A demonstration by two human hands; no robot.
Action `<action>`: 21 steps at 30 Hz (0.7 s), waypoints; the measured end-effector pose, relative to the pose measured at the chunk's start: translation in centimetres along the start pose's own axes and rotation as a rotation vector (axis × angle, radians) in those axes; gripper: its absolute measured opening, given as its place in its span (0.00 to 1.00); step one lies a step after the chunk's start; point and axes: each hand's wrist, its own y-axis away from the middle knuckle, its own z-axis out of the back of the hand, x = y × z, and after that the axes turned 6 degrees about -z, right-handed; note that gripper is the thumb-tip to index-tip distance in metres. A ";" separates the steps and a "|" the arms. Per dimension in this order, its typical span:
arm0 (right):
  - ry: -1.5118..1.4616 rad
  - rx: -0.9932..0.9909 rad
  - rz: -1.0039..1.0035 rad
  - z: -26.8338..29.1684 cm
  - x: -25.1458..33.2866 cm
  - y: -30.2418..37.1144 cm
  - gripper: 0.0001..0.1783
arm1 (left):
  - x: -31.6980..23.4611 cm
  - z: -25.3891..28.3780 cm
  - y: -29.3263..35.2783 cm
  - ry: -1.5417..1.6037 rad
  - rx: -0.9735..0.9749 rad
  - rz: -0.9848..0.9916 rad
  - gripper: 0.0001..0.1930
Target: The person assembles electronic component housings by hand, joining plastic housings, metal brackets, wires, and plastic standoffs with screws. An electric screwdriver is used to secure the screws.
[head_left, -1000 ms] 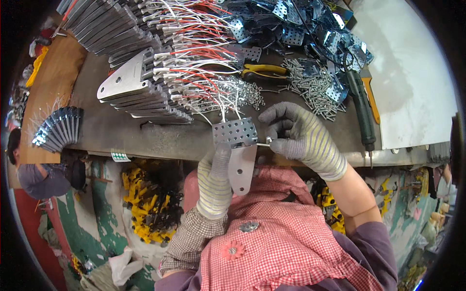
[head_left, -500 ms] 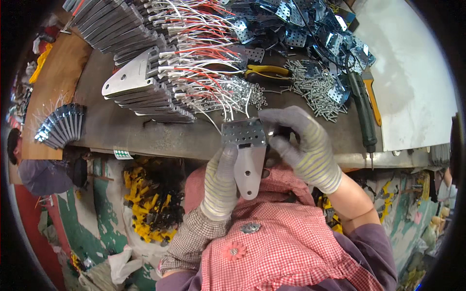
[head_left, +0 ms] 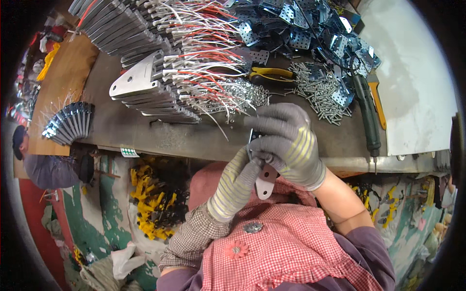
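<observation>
Both hands wear grey gloves with yellow stripes. My left hand (head_left: 232, 186) is closed on a tapered grey metal plate (head_left: 266, 183) with round holes, held above my lap at the table's front edge. My right hand (head_left: 291, 145) bends over the plate's upper end, its fingers closed against it. A small strip of a shiny perforated cover (head_left: 253, 137) shows between the hands, seen nearly edge-on. Anything small in the right fingertips is hidden. Beyond my hands lie a stack of similar plates (head_left: 136, 77) with white and red wires (head_left: 208, 63) and a heap of nuts (head_left: 247, 92).
Yellow-handled pliers (head_left: 272, 73), a screw pile (head_left: 320, 94) and a heap of perforated covers (head_left: 296, 36) lie farther back. A dark green electric screwdriver (head_left: 366, 114) rests at right beside a yellow-handled tool (head_left: 377, 104). Fanned pieces (head_left: 70, 123) stand at left; another person (head_left: 51, 169) sits beyond.
The plate has turned from facing up to nearly edge-on, so its perforated cover is mostly hidden. My right hand has closed over its upper end; my left has shifted slightly right.
</observation>
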 end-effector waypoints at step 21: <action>0.084 -0.183 -0.104 2.7 -2.4 2.9 0.10 | -0.1 -4.5 -3.6 0.043 0.190 0.039 0.31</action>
